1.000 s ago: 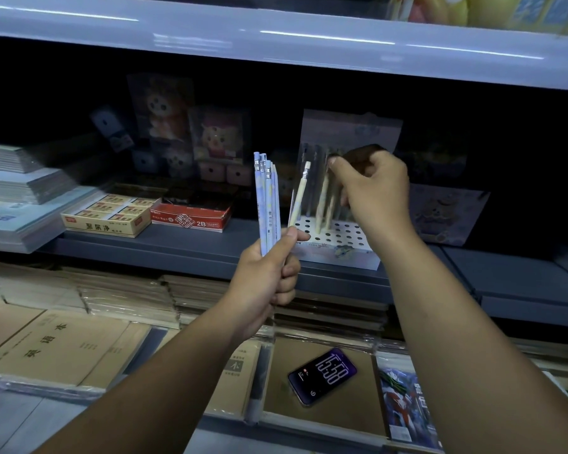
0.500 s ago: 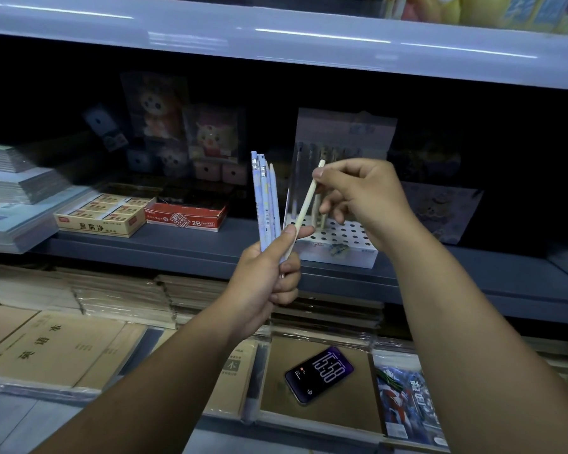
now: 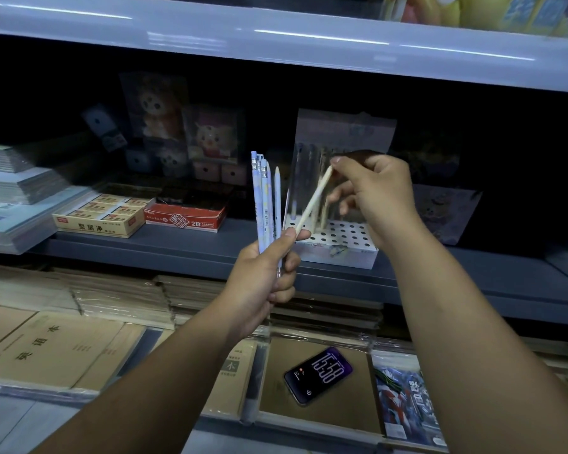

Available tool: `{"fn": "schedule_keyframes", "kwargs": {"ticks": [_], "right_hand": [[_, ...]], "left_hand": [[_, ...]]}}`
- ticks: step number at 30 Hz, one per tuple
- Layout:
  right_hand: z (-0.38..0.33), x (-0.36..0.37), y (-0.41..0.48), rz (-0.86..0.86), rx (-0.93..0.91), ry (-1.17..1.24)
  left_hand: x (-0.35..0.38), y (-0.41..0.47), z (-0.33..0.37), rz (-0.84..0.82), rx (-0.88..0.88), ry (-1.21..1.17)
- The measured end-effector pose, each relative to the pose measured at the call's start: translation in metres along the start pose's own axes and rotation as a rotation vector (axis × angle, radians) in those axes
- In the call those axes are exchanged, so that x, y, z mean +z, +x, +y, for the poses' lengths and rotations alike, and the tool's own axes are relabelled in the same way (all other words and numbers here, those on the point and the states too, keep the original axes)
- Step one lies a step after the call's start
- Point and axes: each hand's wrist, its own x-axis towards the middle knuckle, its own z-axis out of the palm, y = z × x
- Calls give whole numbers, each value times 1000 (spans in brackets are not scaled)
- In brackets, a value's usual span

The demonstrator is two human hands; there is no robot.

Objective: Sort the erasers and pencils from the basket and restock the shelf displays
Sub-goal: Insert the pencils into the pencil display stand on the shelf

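My left hand (image 3: 263, 277) grips a bunch of several pale blue pencils (image 3: 265, 198), held upright in front of the shelf. My right hand (image 3: 373, 194) pinches the top end of a cream pencil (image 3: 313, 202). This pencil slants down to the left, and its lower end meets my left thumb. Just behind stands the white pencil display stand (image 3: 338, 237) with a dotted hole grid, and a few pencils stand in it. On the shelf to the left sit a yellow box of erasers (image 3: 100, 217) and a red 2B box (image 3: 186, 218).
A phone (image 3: 318, 375) showing 15:58 lies on notebooks on the lower shelf. Stacks of brown exercise books (image 3: 46, 345) fill the lower left. Paper stacks (image 3: 10, 191) sit at the far left of the grey shelf (image 3: 473, 283). An upper shelf edge (image 3: 276, 37) overhangs.
My right hand came back from the display stand to the bunch, took the top of a cream pencil and tilted it out to the right. My left hand kept its grip.
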Motion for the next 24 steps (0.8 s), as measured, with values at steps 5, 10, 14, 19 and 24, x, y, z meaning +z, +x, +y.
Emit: {"fn": "schedule_keyframes", "kwargs": {"ticks": [5,10,14,19,24], "right_hand": [[2,-17,12,160,-95,-21],[9,-29,17,231,-191,-136],[14,-27,17,221,-228,-213],[9,-25,19,213,-286,-317],[4,-20,17,190,-324,-332]], "left_hand": [[-2,0,0,61,-28,-20],[-4,2,0,79,-27,-11],[-1,1,0,73,-19,4],[1,-3,2,1,-48,-10],[0,-5,5,-110,-100,-94]]}}
